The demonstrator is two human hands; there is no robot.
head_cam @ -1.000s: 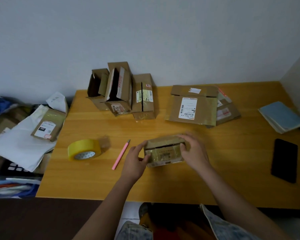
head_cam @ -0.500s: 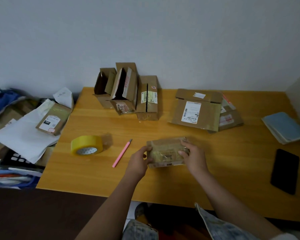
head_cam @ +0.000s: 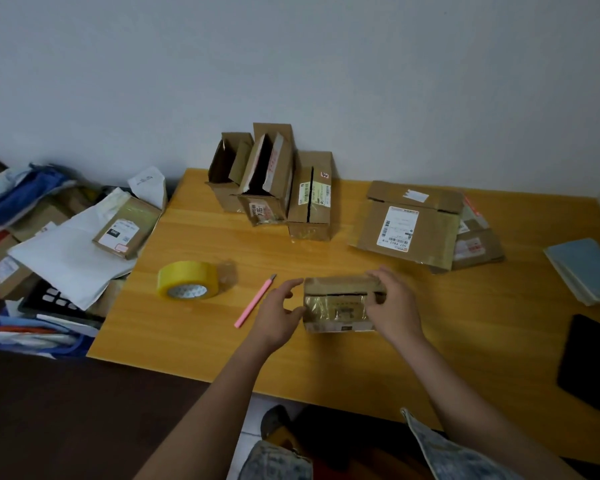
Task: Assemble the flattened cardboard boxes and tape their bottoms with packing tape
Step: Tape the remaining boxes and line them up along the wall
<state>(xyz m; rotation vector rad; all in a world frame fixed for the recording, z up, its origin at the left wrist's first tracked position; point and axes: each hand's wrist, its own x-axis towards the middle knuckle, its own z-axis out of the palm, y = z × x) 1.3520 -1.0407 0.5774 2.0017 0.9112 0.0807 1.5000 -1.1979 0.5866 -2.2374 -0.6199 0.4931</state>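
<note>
Box [head_cam: 340, 304]: small, brown, on the table [head_cam: 361, 368] near its front edge, flaps folded shut with a dark seam showing. Right hand [head_cam: 394, 306] grips its right end, fingers curled over the top. Left hand [head_cam: 279, 315], half a second ago clasping the left end, is now off it, fingers loosely spread, holding nothing. Tape [head_cam: 187, 279] and pink cutter [head_cam: 255, 301] lie just left; taping likely follows.
</note>
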